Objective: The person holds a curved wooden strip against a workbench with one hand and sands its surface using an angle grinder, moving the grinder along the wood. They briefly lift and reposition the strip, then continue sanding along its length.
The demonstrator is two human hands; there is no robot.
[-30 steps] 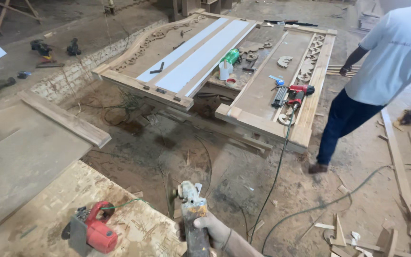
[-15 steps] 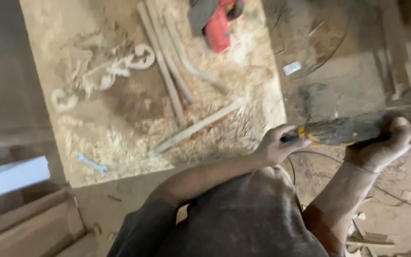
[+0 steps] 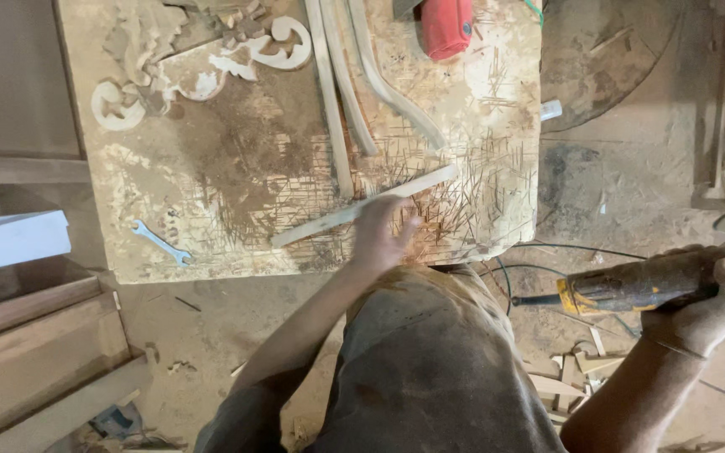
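Two hands, left hand (image 3: 383,235) on wooden strip (image 3: 362,206), right hand (image 3: 702,306) gripping power tool (image 3: 631,285)

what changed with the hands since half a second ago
The left hand has let go of the front of the power tool and reached out to the workboard, landing on the straight wooden strip. The right hand still grips the tool, held out to the side. The curved strips, carved scroll pieces, small spanner and red tool stayed put.
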